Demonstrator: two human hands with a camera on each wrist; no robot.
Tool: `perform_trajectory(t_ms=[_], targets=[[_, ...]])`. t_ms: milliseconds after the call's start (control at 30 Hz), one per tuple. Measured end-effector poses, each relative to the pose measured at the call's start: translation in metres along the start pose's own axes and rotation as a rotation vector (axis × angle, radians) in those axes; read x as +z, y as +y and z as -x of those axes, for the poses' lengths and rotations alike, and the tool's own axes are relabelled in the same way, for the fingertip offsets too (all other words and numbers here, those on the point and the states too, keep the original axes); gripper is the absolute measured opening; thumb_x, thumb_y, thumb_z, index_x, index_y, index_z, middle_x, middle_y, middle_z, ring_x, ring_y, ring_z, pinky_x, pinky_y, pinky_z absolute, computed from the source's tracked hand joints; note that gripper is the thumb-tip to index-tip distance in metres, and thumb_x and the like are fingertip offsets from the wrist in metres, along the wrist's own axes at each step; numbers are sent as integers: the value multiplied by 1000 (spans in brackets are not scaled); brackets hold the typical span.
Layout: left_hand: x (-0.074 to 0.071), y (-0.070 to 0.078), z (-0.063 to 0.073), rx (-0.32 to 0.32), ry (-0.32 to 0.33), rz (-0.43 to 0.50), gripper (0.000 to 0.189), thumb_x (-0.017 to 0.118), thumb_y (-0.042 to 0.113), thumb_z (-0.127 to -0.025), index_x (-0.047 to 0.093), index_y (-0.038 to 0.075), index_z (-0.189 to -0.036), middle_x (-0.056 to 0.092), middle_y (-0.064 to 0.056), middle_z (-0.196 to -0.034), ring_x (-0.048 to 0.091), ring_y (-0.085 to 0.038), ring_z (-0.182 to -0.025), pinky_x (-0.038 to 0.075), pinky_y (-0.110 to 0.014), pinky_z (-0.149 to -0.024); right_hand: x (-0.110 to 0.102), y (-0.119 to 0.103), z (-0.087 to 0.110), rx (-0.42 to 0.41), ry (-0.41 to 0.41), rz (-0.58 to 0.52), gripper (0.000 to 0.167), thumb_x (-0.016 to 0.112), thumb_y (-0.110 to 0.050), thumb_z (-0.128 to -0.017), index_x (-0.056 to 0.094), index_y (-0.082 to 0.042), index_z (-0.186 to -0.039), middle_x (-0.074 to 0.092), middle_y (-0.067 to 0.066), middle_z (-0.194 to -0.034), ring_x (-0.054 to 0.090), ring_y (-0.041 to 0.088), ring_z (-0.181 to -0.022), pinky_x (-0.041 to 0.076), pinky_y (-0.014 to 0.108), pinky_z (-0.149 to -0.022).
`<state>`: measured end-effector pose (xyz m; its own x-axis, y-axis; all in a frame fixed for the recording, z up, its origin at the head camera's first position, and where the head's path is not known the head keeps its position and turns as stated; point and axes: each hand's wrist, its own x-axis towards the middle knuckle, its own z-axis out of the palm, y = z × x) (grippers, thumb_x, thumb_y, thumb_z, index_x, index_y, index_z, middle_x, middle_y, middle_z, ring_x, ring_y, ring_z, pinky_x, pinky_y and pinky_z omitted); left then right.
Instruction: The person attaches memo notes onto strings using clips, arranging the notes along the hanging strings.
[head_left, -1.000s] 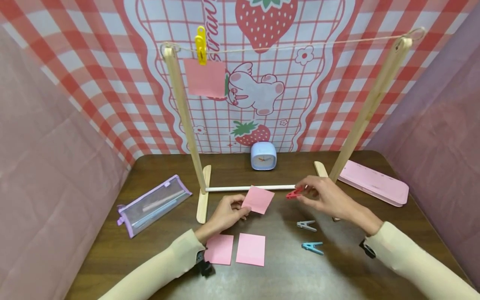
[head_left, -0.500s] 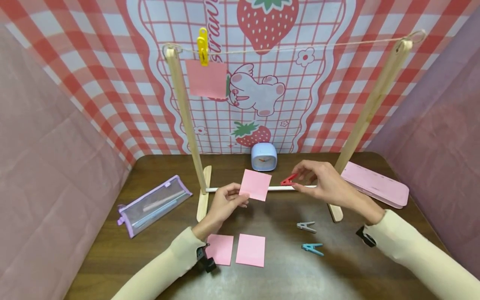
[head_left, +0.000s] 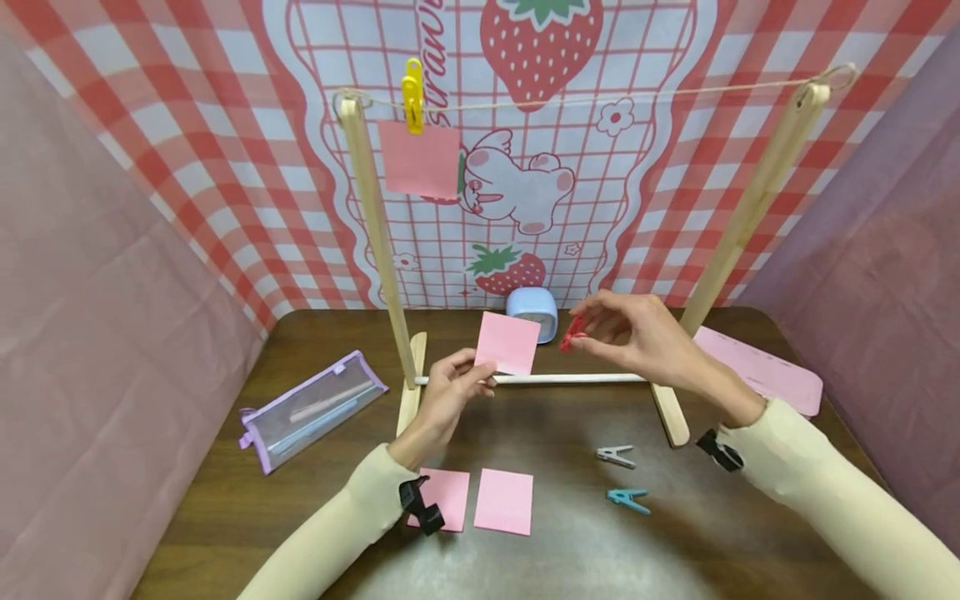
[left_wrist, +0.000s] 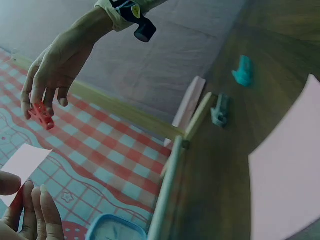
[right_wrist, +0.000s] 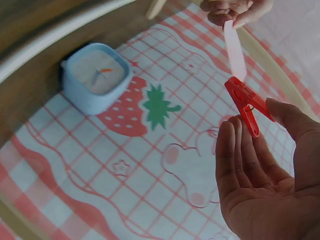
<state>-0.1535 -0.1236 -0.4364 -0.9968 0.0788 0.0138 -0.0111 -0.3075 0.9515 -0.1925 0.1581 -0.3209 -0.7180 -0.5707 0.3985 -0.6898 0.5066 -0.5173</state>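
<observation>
Between thumb and fingers my left hand (head_left: 448, 392) pinches a pink sticky note (head_left: 507, 342) by its lower left corner, held up in front of the clock. My right hand (head_left: 637, 337) holds a red clothespin (head_left: 573, 333) by its handles, a short way right of the note. In the right wrist view the red clothespin (right_wrist: 245, 102) points toward the note (right_wrist: 234, 50), which is seen nearly edge-on. Above, a yellow clothespin (head_left: 412, 96) hangs a pink note (head_left: 422, 160) from the string (head_left: 562, 102). A grey clothespin (head_left: 617, 456) and a blue clothespin (head_left: 628, 500) lie on the table.
Two wooden posts (head_left: 378, 242) joined by a white rod (head_left: 570, 378) carry the string. Pink note pads (head_left: 503, 502) lie at the front, one partly behind the left wrist. A mesh pencil pouch (head_left: 315, 412) is left, a pink case (head_left: 765, 367) right, a blue clock (head_left: 542, 305) at the back.
Both hands have risen away from the table, the note and red clothespin going up with them. The clothespin has come closer to the note and tilted more upright.
</observation>
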Motion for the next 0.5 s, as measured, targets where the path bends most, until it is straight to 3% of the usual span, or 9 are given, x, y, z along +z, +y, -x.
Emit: perform_trajectory(t_ms=[200, 500], targets=[[8, 12, -7, 54, 38, 19, 7, 67, 2, -97, 71, 7, -99, 72, 5, -81, 68, -10, -74, 60, -24, -69, -11, -18, -19, 31, 52, -47, 32, 89, -14, -83, 73, -10, -111, 79, 1, -95, 73, 6, -83, 63, 18, -73], [15, 34, -17, 138, 50, 26, 12, 67, 2, -98, 72, 12, -96, 73, 6, -80, 69, -8, -72, 60, -23, -66, -31, -44, -46, -27, 94, -4, 30, 85, -22, -88, 75, -14, -115, 79, -4, -102, 72, 5, -91, 61, 18, -77]])
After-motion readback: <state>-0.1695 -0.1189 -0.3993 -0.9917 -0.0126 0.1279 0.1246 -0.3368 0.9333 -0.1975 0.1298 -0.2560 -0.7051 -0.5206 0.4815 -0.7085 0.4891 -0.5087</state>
